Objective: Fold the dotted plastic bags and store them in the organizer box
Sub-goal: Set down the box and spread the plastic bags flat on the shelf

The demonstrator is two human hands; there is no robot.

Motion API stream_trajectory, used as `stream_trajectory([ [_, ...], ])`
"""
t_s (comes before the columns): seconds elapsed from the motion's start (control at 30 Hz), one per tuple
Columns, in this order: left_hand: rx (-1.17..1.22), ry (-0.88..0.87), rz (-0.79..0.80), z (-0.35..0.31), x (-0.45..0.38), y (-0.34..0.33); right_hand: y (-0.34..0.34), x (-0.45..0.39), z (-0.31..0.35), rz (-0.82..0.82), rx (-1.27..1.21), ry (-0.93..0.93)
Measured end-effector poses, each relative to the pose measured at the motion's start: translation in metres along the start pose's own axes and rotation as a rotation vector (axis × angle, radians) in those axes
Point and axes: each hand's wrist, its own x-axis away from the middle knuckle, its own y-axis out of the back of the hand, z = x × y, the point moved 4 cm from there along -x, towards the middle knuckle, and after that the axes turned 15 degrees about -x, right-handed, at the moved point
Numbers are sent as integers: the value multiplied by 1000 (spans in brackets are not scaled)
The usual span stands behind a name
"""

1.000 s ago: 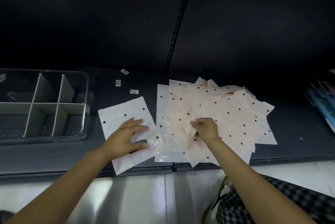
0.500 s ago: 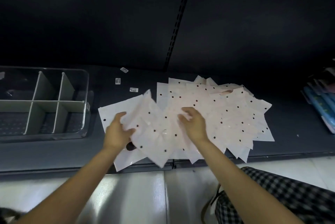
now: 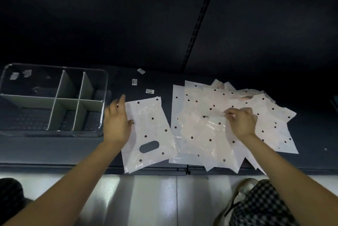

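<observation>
Left hand: I see my left hand (image 3: 117, 121) at the left edge of a single dotted bag (image 3: 149, 134), fingers straight and close together, thumb touching the plastic; it grips nothing.
Single bag: it lies flat on the dark shelf (image 3: 54, 150), apart from the heap, its oval handle cut-out toward me and its near corner hanging slightly over the shelf lip.
Right hand: my right hand (image 3: 241, 121) rests on the pile of dotted bags (image 3: 206, 134), fingers curled, fingertips pinching a thin layer of plastic.
Pile: fanned out on the shelf, just right of the single bag, sheets overlapping.
Organizer box (image 3: 53, 97): clear, with grey dividers, standing left of my left hand; I see no bags in its compartments.
Labels: three small stickers (image 3: 150, 91) lie on the shelf behind the single bag.
</observation>
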Motion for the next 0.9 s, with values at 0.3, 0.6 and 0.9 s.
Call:
stream_trajectory([
  [0.3, 193, -350, 186, -106, 17, 21, -18, 25, 151, 394, 37, 896],
  [0.6, 694, 457, 267, -17, 5, -5, -14, -1, 0, 68, 26, -148],
  [0.9, -32, 203, 301, -3, 30, -16, -1, 12, -54, -250, 211, -183],
])
